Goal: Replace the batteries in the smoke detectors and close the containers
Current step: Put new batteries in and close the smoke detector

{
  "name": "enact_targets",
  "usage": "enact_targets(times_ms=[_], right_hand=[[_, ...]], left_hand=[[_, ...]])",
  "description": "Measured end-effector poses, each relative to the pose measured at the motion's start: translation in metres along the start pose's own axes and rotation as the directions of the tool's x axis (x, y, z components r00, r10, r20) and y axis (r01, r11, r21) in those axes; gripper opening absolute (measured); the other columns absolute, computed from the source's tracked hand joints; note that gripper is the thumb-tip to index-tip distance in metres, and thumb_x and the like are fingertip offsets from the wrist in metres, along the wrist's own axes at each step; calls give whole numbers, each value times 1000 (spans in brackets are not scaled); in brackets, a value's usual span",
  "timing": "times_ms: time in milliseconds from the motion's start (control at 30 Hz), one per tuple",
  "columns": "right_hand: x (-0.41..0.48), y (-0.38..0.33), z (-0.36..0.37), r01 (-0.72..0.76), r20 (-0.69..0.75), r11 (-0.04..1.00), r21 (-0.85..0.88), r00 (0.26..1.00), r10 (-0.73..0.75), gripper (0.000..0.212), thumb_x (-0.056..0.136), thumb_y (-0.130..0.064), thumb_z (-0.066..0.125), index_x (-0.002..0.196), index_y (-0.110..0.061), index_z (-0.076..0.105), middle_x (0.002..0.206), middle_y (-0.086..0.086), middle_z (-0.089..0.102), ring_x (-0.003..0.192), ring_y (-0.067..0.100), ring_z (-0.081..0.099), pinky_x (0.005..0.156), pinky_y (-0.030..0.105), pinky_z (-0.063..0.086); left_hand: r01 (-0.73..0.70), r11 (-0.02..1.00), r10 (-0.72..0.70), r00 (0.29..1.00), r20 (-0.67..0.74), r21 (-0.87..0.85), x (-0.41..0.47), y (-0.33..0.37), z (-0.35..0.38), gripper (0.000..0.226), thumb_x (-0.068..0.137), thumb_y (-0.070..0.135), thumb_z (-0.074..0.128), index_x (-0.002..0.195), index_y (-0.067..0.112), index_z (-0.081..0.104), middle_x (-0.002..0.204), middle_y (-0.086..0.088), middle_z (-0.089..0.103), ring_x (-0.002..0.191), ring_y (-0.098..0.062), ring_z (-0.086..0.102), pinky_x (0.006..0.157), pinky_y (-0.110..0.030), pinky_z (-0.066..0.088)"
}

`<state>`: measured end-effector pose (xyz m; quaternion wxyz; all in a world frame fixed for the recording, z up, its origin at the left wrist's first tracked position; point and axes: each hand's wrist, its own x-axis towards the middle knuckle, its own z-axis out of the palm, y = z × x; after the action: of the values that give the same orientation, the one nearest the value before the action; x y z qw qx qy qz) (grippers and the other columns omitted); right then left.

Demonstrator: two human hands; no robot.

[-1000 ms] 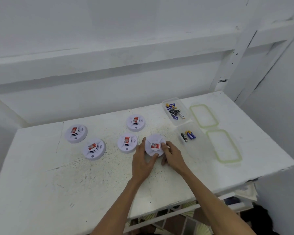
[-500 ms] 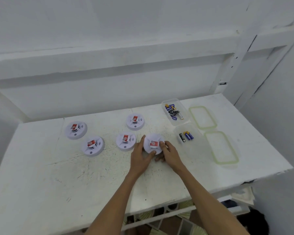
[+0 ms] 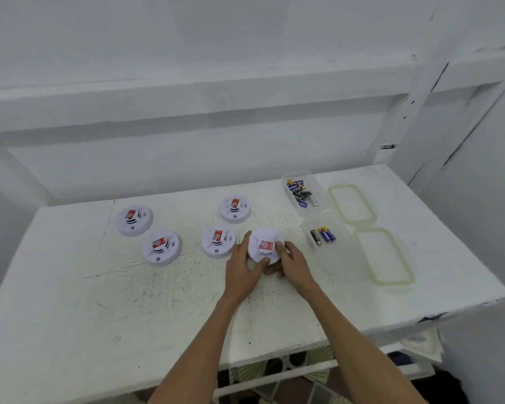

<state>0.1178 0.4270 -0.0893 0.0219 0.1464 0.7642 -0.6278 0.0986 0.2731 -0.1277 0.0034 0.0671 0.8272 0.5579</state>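
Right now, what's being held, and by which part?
The nearest smoke detector, by its round rim: left hand on the left edge, right hand on the right.

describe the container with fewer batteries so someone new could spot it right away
Start at the white table and go to its right side, where two clear containers sit beside two green-rimmed lids. The one you want is the nearer container; it holds only three batteries, while the farther container holds a jumbled pile.
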Motion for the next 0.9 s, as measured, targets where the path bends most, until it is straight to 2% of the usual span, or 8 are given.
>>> enact_targets(times_ms=[167,300,400,600,900], right_hand=[[3,-2,-1,-15,0,1000,10,1000,15,33,102,-44,46,106,-17,65,92,3,71,64,12,68,54,26,53],[-2,-4,-2,-18,22,1000,23,1000,17,33,103,-45,42,110,-19,63,94,1,75,70,21,75,55,27,53],[-5,-5,1,-10,29,1000,29,1000,9,34,104,-46,40,112,-20,61,96,2,76,70,24,75,56,27,52],[-6,-8,0,-19,50,999,46,999,17,34,104,-45,40,115,-19,60,99,3,75,70,24,75,56,24,53],[-8,-9,0,-27,48,998,62,999,24,33,104,-44,42,112,-19,60,96,5,76,71,26,75,55,25,54]], left_hand=[[-4,1000,4,1000,5,4,3,-3,1,77,88,56,65,155,30,38,148,11,53,134,-8,53,106,-43,52],[53,996,-50,997,51,-65,3,4,-2,64,94,58,52,153,38,38,150,16,49,139,-9,48,112,-41,46],[76,992,-71,995,64,-96,5,3,-6,57,101,50,44,155,34,39,156,14,45,143,-6,43,118,-45,40],[33,994,-20,992,122,-106,7,1,-13,50,107,42,46,155,30,40,156,12,46,144,-8,43,118,-47,40],[23,995,-15,997,82,-95,4,3,-11,47,110,29,46,156,28,39,155,10,48,141,-4,44,117,-34,41]])
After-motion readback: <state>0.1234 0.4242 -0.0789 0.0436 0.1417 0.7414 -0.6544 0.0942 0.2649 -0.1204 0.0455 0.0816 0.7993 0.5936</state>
